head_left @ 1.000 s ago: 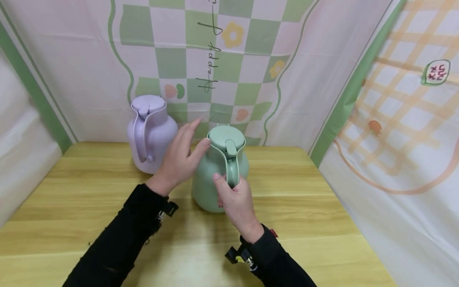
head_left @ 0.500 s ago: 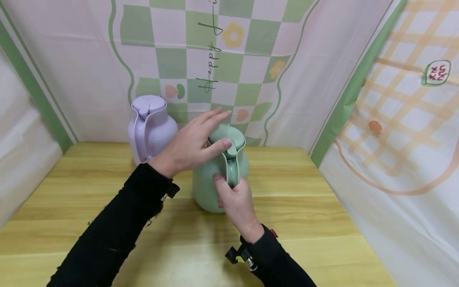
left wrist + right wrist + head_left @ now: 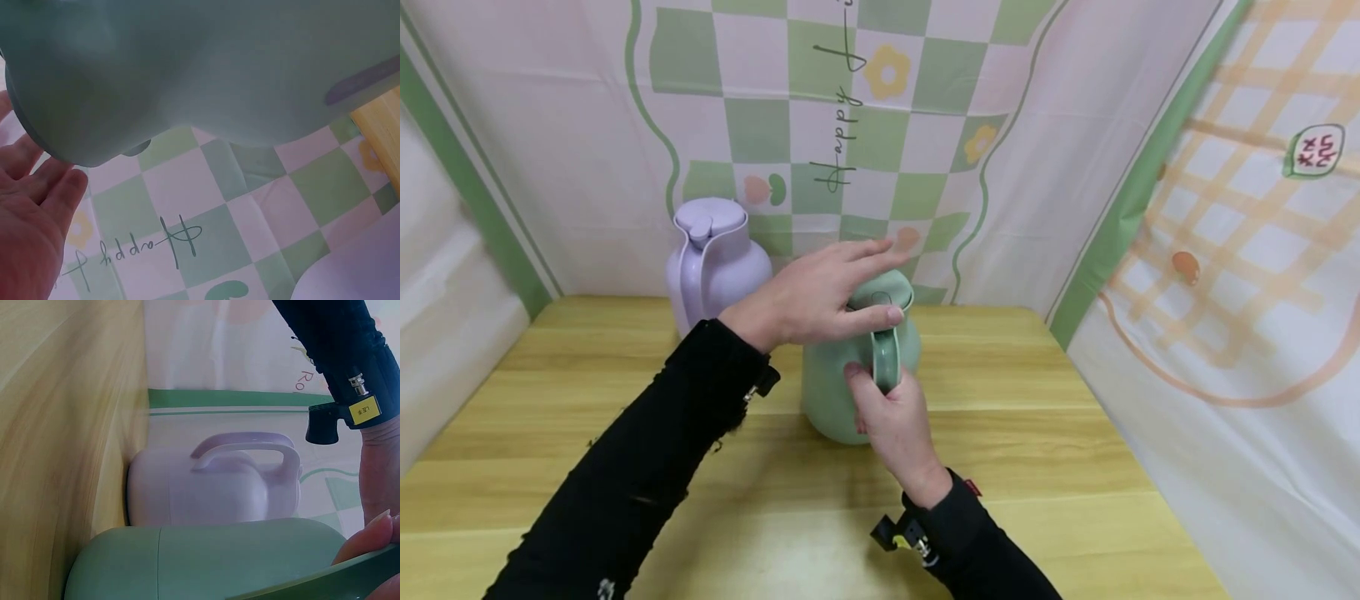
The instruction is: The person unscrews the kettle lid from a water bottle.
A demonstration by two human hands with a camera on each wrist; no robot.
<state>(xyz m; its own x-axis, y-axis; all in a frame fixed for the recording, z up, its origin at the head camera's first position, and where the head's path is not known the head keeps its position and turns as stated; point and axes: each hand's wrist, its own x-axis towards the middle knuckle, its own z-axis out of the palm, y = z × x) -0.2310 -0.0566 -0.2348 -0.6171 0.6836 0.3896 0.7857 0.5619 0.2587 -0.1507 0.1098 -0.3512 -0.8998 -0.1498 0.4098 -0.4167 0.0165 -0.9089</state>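
A green thermos jug [image 3: 831, 392] stands upright on the wooden table, its handle [image 3: 887, 358] towards me. My right hand [image 3: 901, 433] grips that handle, thumb on its left side. Across the jug's top lies my left hand [image 3: 812, 296], fingers stretched out, covering much of the lid [image 3: 891, 287]. The thumb crosses just above the handle's upper end. In the left wrist view the fingers [image 3: 65, 184] are at the rim of the green jug [image 3: 187, 75]. The right wrist view shows the jug's side [image 3: 206, 562] and part of the right hand [image 3: 369, 544].
A purple thermos jug [image 3: 730, 267] stands behind and left of the green one, partly hidden by the left hand and sleeve. Printed cloth [image 3: 820, 133] hangs behind the table [image 3: 1015, 467] and along both sides.
My left hand has moved right from beside the green jug's neck to over its lid. The right hand keeps its grip on the handle. Both jugs stay in place.
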